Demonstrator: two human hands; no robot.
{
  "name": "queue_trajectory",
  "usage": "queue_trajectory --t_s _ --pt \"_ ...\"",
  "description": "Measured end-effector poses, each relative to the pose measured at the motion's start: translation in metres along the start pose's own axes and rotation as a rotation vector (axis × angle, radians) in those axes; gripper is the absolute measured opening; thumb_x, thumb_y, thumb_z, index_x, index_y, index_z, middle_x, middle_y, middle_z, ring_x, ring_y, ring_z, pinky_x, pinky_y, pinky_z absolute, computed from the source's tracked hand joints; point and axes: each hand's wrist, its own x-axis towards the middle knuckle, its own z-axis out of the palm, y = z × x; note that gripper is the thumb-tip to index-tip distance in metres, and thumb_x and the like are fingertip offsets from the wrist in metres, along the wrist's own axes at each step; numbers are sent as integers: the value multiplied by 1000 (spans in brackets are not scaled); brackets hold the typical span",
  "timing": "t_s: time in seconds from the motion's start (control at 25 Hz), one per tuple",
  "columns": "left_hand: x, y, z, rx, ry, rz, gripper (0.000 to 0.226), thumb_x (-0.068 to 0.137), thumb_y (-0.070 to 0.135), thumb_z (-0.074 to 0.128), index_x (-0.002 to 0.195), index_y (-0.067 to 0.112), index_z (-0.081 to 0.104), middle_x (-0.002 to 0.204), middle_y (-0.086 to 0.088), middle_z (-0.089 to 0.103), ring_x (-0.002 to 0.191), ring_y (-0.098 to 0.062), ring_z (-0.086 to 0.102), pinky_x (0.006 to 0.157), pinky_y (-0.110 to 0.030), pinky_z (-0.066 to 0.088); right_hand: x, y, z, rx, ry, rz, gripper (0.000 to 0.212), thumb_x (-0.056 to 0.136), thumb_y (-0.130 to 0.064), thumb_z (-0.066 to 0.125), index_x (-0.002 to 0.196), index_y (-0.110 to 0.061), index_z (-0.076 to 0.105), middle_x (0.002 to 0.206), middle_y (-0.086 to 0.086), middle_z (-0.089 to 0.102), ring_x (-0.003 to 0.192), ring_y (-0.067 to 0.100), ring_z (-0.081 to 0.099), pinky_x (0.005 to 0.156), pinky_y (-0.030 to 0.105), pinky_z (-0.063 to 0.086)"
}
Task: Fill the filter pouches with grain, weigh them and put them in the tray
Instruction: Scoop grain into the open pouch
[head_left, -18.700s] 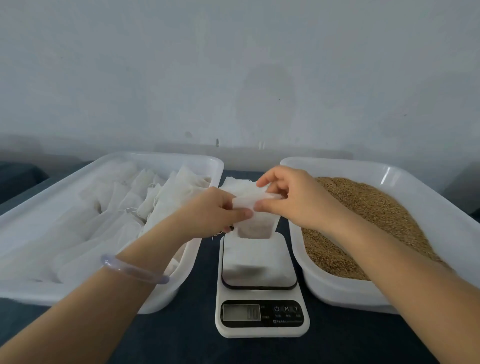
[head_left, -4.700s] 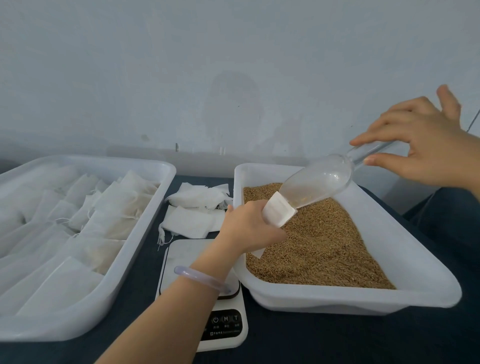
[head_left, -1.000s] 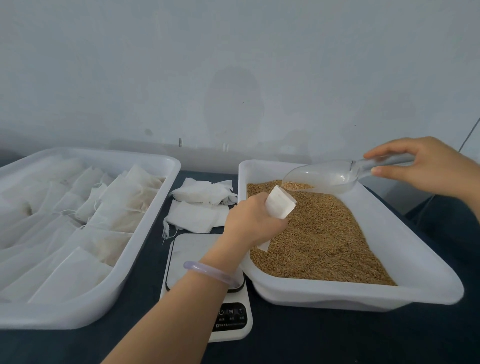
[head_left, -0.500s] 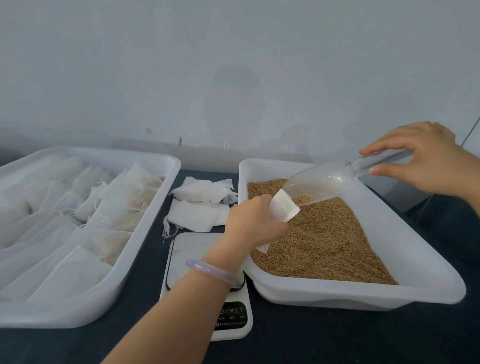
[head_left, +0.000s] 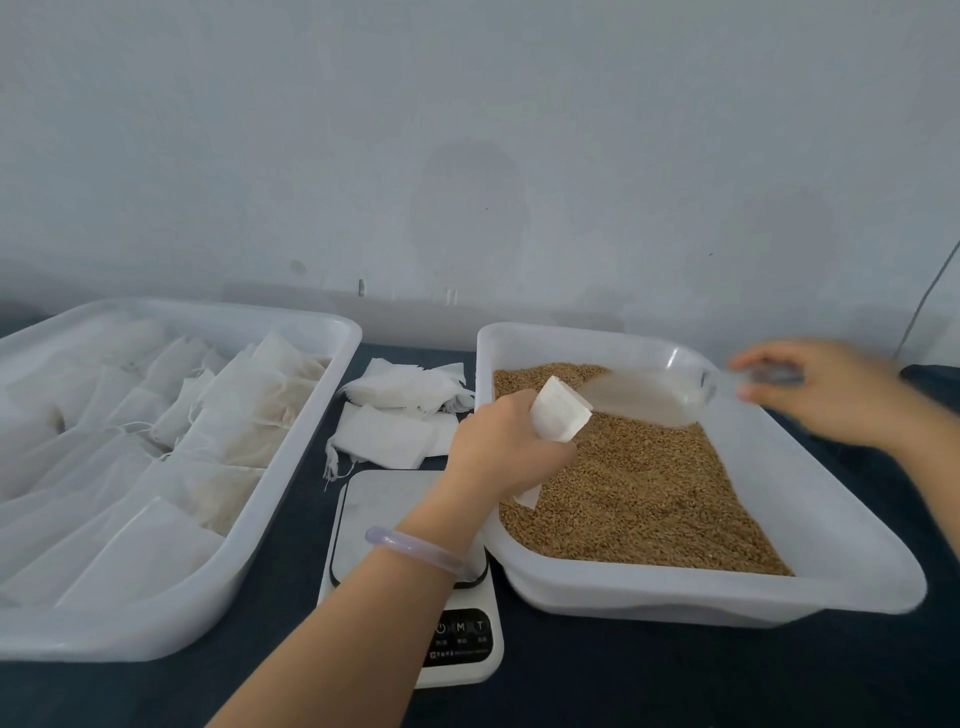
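- Gripping pouch (head_left: 561, 415) in left hand (head_left: 511, 449), above grain tray (head_left: 831, 519) at its 9 o'clock side.
- Pinching scoop (head_left: 649, 397) handle in right hand (head_left: 826, 389), at pouch's 3 o'clock.
- May spill grain (head_left: 649, 493) past pouch mouth if tipped misaligned.

1. Wall (head_left: 467, 130): pale grey-white, painted, plain, filling the upper half of the view. A faint darker blotch (head_left: 472, 208) sits near its middle, with a few small dark specks.
2. Ledge (head_left: 519, 312): pale band running along the foot of the wall. A short dark mark (head_left: 361, 287) stands on it.
3. Surface (head_left: 675, 675): dark blue, cloth-like, spanning the full width.
4. Cable (head_left: 928, 304): thin, grey, slanting down the wall at the right edge.
5. Bracelet (head_left: 415, 551): pale lilac, translucent, a smooth bangle worn round a wrist.
6. Dark shape (head_left: 932, 373): at the right edge, on the surface; too little shows to identify it.
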Motion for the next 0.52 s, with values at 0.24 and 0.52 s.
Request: queue_trajectory --t_s 0.24,0.52 --pt "-3 1 -1 -76 -2 16 41 71 53 72 96 24 56 82 8 61 83 -14 61 73 -33 52 -20 -9 81 -224 -303 10 25 84 -56 54 108 -51 51 121 -26 54 124 10 46 112 60 2" --pt "-5 3 -7 -241 -27 47 19 61 36 60 77 28 54 68 10 56 71 -17 57 65 -33 46 -15 -70 71 564 -374 -384 74 69 -42 75 131 -51 37 130 -32 48 123 -13 41 106 24 31"
